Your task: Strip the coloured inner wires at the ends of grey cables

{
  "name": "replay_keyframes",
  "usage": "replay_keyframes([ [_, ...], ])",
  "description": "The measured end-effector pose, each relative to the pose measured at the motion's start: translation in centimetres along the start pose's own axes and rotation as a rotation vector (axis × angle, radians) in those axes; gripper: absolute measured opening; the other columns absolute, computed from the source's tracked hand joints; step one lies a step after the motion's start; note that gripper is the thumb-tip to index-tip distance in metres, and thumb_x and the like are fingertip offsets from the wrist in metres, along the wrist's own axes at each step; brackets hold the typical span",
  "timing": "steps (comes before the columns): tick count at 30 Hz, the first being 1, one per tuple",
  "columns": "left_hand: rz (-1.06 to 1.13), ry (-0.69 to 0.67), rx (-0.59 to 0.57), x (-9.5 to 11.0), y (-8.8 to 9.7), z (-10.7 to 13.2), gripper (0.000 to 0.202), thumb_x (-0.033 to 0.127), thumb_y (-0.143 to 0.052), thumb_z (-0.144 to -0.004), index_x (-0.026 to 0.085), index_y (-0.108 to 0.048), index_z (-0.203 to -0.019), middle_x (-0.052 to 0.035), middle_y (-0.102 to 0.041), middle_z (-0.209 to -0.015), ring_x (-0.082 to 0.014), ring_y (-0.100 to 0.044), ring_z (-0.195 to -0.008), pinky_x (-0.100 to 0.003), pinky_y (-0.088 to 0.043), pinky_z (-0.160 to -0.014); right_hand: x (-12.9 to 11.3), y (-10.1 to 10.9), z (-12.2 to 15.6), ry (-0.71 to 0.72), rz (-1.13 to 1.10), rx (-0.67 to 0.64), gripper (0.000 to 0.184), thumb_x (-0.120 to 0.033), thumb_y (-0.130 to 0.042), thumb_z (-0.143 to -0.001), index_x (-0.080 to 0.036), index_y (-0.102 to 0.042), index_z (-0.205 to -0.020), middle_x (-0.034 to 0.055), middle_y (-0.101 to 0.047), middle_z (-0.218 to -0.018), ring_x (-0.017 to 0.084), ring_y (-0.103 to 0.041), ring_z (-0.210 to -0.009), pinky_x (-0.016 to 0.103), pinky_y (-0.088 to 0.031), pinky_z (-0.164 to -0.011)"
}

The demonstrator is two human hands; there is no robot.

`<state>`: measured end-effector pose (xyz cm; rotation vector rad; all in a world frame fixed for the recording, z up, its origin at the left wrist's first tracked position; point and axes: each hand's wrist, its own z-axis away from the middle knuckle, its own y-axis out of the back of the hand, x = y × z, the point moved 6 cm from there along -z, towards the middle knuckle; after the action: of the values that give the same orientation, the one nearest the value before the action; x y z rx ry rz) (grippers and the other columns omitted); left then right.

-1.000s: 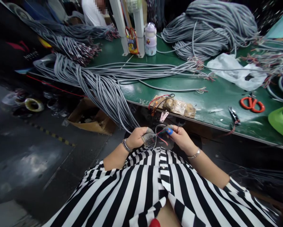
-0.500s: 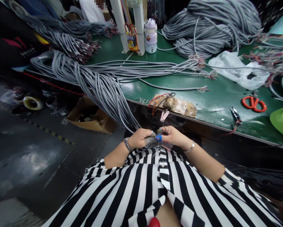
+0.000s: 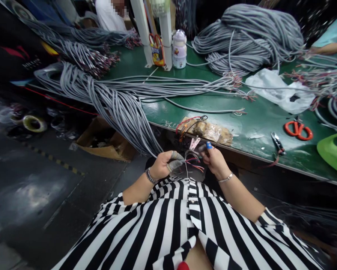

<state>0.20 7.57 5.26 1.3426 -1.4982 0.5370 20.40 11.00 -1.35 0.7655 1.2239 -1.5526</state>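
Low in front of my striped shirt, my left hand (image 3: 167, 164), with grey coverings on its fingertips, pinches the end of a grey cable. Out of that end, coloured wires (image 3: 195, 165) fan to the right, and a thin pale strand hangs down. My right hand (image 3: 215, 160), blue tape around one finger, is apart from the left with its fingers closed. Dark thin wires (image 3: 191, 153) arch toward its fingertips and seem pinched there. Just beyond the hands, a pink clothespin (image 3: 194, 143) sits at the bench edge. A thick bundle of grey cables (image 3: 129, 116) hangs beside my left hand.
A taped cardboard piece (image 3: 210, 129) lies along the green bench's edge. To the right are cutting pliers (image 3: 277, 143), orange-handled scissors (image 3: 298, 130), a plastic bag (image 3: 281, 90) and a green basket (image 3: 334, 150). Behind stand a bottle (image 3: 179, 50) and a cable coil (image 3: 250, 41). Another person's arm shows at right.
My hands were together over the cable end; my right hand has moved right and up, away from the left. The coloured wires now show spread between them.
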Motion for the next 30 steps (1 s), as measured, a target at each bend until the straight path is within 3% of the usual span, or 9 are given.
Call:
replay_keyframes([
  [3, -0.039, 0.022, 0.077, -0.2, 0.0, -0.7, 0.029, 0.042, -0.067, -0.086, 0.013, -0.071, -0.084, -0.0062, -0.071, -0.076, -0.0134, -0.064, -0.067, -0.023, -0.052, -0.065, 0.2, -1.7, -0.3, -0.057, -0.058, -0.149, 0.064, -0.082, -0.058, -0.069, -0.018, -0.059, -0.072, -0.0043, -0.046, -0.048, 0.004, -0.021, -0.037, 0.021, -0.012, -0.034],
  [6, -0.031, 0.077, 0.106, -0.7, -0.3, -1.4, 0.031, 0.044, -0.068, -0.084, 0.013, -0.070, -0.083, -0.0054, -0.070, -0.074, -0.0138, -0.064, -0.067, -0.024, -0.052, -0.066, -0.1, -3.4, -0.5, -0.104, -0.072, -0.209, 0.062, -0.080, -0.062, -0.068, -0.018, -0.058, -0.072, -0.0064, -0.041, -0.045, 0.005, -0.025, -0.038, 0.020, -0.017, -0.035],
  [9, 0.004, 0.128, 0.108, -1.4, -0.5, -1.9, 0.034, 0.047, -0.067, -0.084, 0.013, -0.069, -0.083, -0.0052, -0.070, -0.074, -0.0134, -0.063, -0.067, -0.024, -0.052, -0.065, -0.5, -4.3, -0.9, -0.107, -0.077, -0.198, 0.057, -0.073, -0.069, -0.068, -0.018, -0.054, -0.066, -0.0071, -0.038, -0.046, 0.004, -0.027, -0.039, 0.019, -0.019, -0.036],
  [13, 0.027, 0.170, 0.081, -2.1, -0.8, -2.3, 0.037, 0.049, -0.064, -0.085, 0.012, -0.068, -0.083, -0.0052, -0.069, -0.074, -0.0128, -0.061, -0.066, -0.023, -0.050, -0.064, -0.6, -4.8, -1.1, -0.126, -0.185, -0.202, 0.051, -0.065, -0.074, -0.068, -0.017, -0.056, -0.066, -0.0049, -0.045, -0.053, 0.004, -0.029, -0.041, 0.018, -0.017, -0.035],
  [21, 0.061, 0.210, 0.008, -3.2, -1.7, -2.3, 0.038, 0.049, -0.066, -0.084, 0.012, -0.066, -0.080, -0.0025, -0.065, -0.071, -0.0110, -0.056, -0.064, -0.021, -0.047, -0.061, 0.2, -4.5, -1.9, -0.107, -0.297, -0.123, 0.045, -0.050, -0.084, -0.065, -0.016, -0.055, -0.059, -0.0054, -0.043, -0.049, 0.003, -0.029, -0.042, 0.016, -0.023, -0.034],
  [30, 0.040, 0.237, -0.067, -3.6, -2.4, -2.7, 0.038, 0.049, -0.063, -0.087, 0.012, -0.064, -0.078, -0.0004, -0.061, -0.069, -0.0094, -0.051, -0.062, -0.020, -0.043, -0.060, 0.4, -5.1, -1.4, -0.173, -0.364, -0.085, 0.046, -0.058, -0.079, -0.068, -0.016, -0.060, -0.068, -0.0038, -0.053, -0.054, 0.003, -0.031, -0.040, 0.014, -0.021, -0.033],
])
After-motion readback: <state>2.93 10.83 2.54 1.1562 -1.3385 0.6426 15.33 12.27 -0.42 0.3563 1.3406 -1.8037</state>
